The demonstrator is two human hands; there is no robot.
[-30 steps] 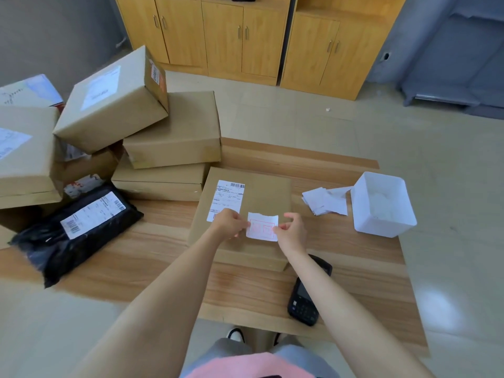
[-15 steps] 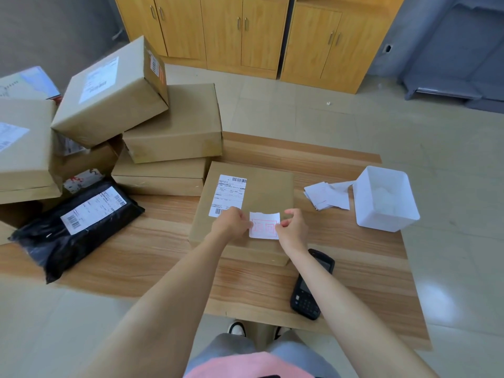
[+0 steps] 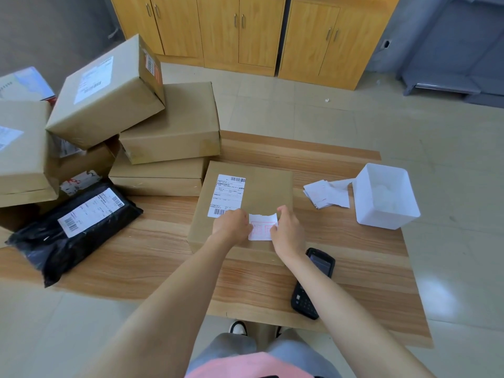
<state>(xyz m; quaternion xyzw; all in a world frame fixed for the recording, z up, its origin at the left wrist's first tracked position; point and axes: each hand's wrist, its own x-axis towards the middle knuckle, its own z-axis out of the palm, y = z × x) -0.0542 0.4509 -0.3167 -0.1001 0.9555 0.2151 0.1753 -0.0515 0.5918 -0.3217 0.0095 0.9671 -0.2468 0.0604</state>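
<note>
Pinching a small white slip [image 3: 262, 227] by both side edges, left hand [image 3: 231, 226] on one, right hand [image 3: 287, 231] on the other, fingers curled onto the paper. Held over the near part of a brown parcel [image 3: 268, 186], just right of its shipping label [image 3: 227, 195]; top edge torn, wavy. Nearer than the right fingers, a black scanner [image 3: 313, 285]. Right of the fingers, bare table [image 3: 341, 241], then loose slips [image 3: 324, 193] and a white bin [image 3: 384, 197]. Left of the fingers, open table up to a black mailer [image 3: 79, 227]. Beyond, stacked boxes [image 3: 169, 132] just beside the parcel's far left corner.
</note>
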